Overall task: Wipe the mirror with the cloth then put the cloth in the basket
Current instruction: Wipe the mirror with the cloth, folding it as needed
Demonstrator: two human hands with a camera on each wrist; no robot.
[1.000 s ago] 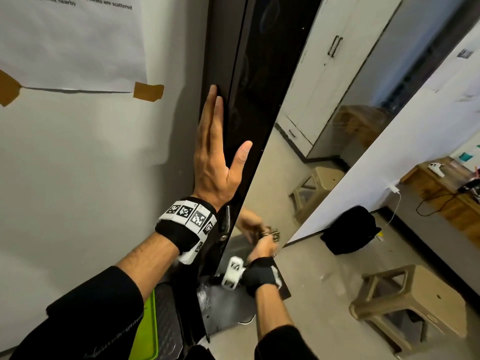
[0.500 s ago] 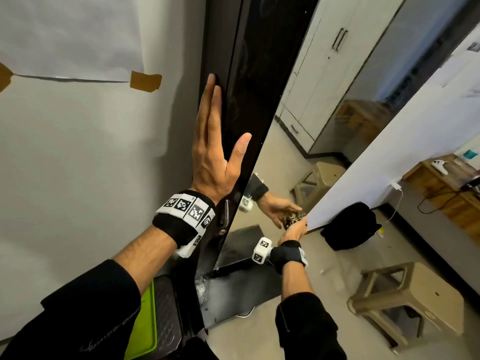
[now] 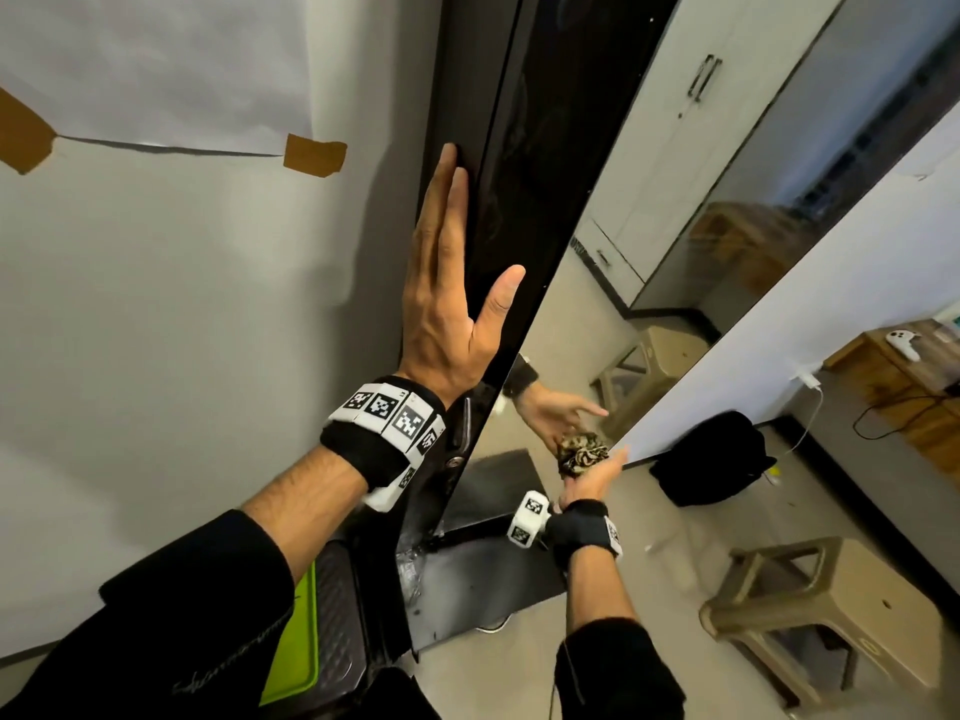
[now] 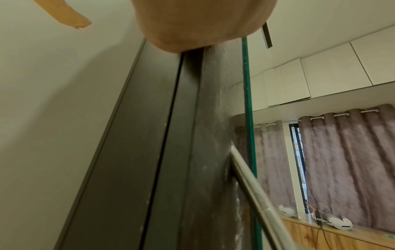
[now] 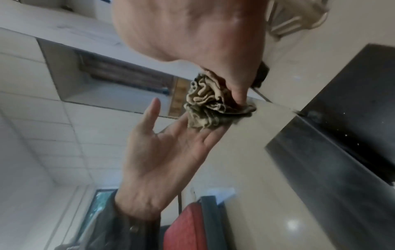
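Cloth [image 3: 582,452], bunched into a wad, sits pressed against the mirror [image 3: 701,283] low down near its right edge, right hand [image 3: 592,475] behind it with fingers [image 5: 237,91] pushing it onto the glass; the thumb is hidden, so whether they actually grasp it I cannot tell. The mirror's long axis runs up and away from the wad, so most unwiped glass lies above the fingers. Left hand [image 3: 452,304] is flat, fingers straight and released, braced on the dark frame [image 3: 498,148] at the left edge; it is nearer the upper glass but holds nothing. Basket not in view.
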